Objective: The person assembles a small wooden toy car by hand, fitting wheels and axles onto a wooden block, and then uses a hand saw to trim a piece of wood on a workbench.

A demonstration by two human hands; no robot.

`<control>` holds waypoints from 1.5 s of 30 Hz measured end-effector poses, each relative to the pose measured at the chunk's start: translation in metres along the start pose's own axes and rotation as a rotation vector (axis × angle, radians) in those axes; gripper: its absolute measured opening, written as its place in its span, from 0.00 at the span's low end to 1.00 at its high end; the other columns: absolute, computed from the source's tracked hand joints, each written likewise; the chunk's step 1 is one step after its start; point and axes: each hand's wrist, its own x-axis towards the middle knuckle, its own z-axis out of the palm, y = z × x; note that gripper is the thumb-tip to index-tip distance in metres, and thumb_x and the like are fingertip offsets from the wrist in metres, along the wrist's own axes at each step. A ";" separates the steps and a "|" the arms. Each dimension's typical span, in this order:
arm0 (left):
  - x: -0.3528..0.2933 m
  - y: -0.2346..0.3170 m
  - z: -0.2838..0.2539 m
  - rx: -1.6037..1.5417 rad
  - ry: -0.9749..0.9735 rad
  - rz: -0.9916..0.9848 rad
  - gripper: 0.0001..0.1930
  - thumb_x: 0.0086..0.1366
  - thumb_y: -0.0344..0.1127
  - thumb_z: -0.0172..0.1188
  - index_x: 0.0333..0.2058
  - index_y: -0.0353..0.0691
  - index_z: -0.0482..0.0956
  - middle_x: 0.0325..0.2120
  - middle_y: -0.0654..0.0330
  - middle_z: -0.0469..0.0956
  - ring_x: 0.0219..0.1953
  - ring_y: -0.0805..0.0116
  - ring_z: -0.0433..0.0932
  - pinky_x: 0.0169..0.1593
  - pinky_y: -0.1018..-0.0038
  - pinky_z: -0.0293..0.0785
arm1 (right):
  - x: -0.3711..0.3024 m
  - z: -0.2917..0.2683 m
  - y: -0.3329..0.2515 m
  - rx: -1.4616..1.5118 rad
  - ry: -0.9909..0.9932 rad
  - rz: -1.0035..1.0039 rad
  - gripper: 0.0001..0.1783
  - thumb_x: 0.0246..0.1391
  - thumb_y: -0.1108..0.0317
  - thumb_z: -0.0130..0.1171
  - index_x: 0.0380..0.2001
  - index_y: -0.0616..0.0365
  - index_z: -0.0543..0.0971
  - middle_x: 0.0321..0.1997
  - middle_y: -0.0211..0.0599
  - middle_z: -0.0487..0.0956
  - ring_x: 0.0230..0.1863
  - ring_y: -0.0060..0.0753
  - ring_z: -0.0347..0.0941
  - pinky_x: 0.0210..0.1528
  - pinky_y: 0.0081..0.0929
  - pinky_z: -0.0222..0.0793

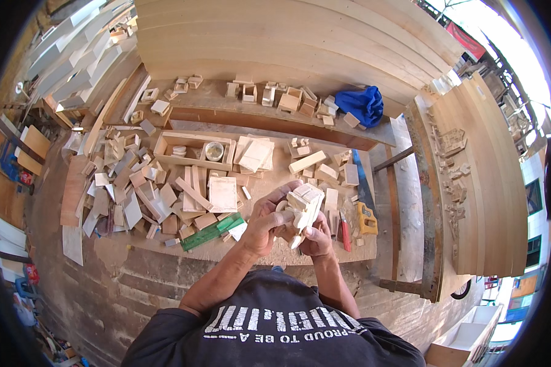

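Over the front edge of the workbench, both hands hold a small pale wooden toy vehicle with a boxy body and round wheel-like discs. My left hand is closed around its left side, its fingers reaching over the far end. My right hand grips the near right side, with the thumb against the wood; its other fingers are partly hidden. Just right of the hands, a red-handled tool lies on the bench beside a handsaw with a yellow handle and blue blade.
Loose wood offcuts heap on the bench's left. A green strip lies left of my hands. Behind stand a divided wooden tray with a round tin, and a shelf holding small wooden assemblies and blue cloth.
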 end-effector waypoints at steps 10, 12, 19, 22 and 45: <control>-0.003 0.007 0.007 0.234 0.136 -0.080 0.41 0.62 0.31 0.65 0.70 0.32 0.54 0.56 0.61 0.72 0.42 0.77 0.76 0.39 0.81 0.73 | 0.005 0.011 0.015 0.486 0.031 0.121 0.34 0.57 0.50 0.61 0.62 0.58 0.70 0.53 0.41 0.79 0.49 0.39 0.77 0.54 0.40 0.72; -0.003 0.004 0.002 0.193 0.152 -0.117 0.35 0.63 0.30 0.63 0.67 0.34 0.61 0.48 0.64 0.77 0.37 0.80 0.76 0.34 0.83 0.73 | 0.005 0.013 0.018 0.524 0.039 0.127 0.33 0.63 0.47 0.51 0.61 0.60 0.71 0.52 0.43 0.80 0.46 0.40 0.78 0.52 0.39 0.70; -0.001 0.010 0.003 0.212 0.270 -0.141 0.29 0.62 0.29 0.65 0.61 0.30 0.69 0.41 0.62 0.81 0.27 0.84 0.73 0.24 0.86 0.65 | 0.007 0.006 0.024 0.419 -0.032 0.182 0.34 0.64 0.46 0.43 0.61 0.63 0.70 0.51 0.47 0.80 0.45 0.43 0.79 0.53 0.42 0.70; -0.002 0.012 -0.009 0.186 0.262 -0.182 0.30 0.62 0.26 0.65 0.61 0.25 0.67 0.44 0.57 0.81 0.31 0.83 0.75 0.25 0.87 0.68 | 0.005 -0.007 0.028 0.271 -0.086 0.192 0.33 0.65 0.48 0.44 0.61 0.64 0.70 0.50 0.48 0.80 0.47 0.41 0.79 0.54 0.40 0.70; 0.008 0.008 -0.032 0.590 0.193 -0.097 0.33 0.60 0.22 0.61 0.65 0.25 0.62 0.51 0.51 0.78 0.51 0.68 0.79 0.56 0.72 0.77 | 0.040 0.035 -0.064 -0.771 0.205 0.140 0.35 0.50 0.65 0.66 0.61 0.61 0.66 0.55 0.51 0.75 0.57 0.40 0.72 0.60 0.38 0.67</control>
